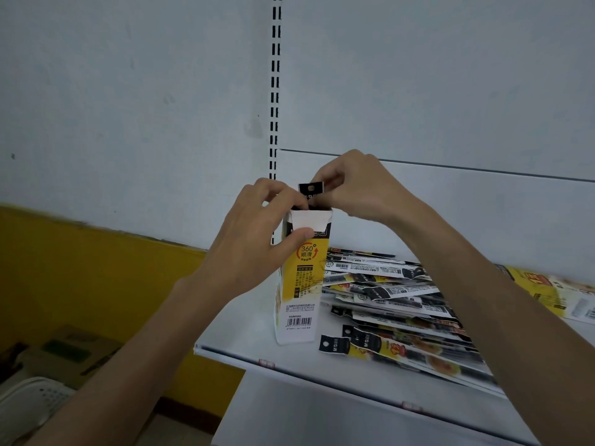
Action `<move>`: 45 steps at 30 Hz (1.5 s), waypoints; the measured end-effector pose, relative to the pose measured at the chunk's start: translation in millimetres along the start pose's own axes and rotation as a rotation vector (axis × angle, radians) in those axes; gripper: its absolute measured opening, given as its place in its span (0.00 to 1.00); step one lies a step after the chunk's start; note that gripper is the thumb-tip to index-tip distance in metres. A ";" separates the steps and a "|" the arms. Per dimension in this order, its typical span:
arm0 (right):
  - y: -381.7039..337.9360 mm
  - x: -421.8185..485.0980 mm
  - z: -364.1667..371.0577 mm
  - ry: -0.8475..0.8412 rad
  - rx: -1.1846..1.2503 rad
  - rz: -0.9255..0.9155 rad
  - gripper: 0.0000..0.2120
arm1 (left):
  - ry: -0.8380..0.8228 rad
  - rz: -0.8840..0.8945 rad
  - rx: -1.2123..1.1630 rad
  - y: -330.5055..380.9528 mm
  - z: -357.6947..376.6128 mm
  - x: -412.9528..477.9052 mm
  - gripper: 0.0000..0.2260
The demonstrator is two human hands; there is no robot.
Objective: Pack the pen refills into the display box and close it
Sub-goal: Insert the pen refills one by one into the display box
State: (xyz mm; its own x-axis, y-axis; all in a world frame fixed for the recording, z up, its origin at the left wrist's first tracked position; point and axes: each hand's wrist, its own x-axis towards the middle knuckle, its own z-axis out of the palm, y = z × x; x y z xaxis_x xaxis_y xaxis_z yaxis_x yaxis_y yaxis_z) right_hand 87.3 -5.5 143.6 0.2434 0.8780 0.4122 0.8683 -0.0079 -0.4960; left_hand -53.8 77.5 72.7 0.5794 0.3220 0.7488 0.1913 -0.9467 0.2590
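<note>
Pen refill pack [311, 188] is sticking up from the display box [299, 294], my right hand [360, 188] pinching its tab to feed it in, my left hand [254, 239] gripping the box, thumb [301, 235] pinning the flap [310, 220] clear, spare packs [396, 304] lying at its four o'clock.

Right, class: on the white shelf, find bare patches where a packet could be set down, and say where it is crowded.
Bare shelf lies left of the upright display box, out to the shelf's left edge, and along the front lip before it. Right of the box is crowded with the pile of refill packets.
</note>
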 end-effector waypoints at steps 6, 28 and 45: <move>8.0 -1.7 7.3 0.110 0.052 -0.062 0.04 | 0.016 -0.021 0.011 -0.9 -0.6 -1.1 0.12; -12.0 -7.3 8.2 -0.169 -0.046 0.045 0.25 | 0.015 0.015 0.021 -3.4 3.5 4.8 0.14; 105.6 -41.2 17.7 -0.377 -0.266 0.238 0.16 | -0.013 0.045 0.062 -1.7 0.5 11.3 0.22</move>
State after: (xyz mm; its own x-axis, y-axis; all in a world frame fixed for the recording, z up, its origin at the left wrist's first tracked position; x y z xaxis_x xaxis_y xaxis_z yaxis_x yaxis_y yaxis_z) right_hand 161.3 -34.1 60.7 0.3177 0.9480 -0.0168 0.8995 -0.3069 -0.3110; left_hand -47.1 82.7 80.4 0.5983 0.2793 0.7510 0.2135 -0.9590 0.1865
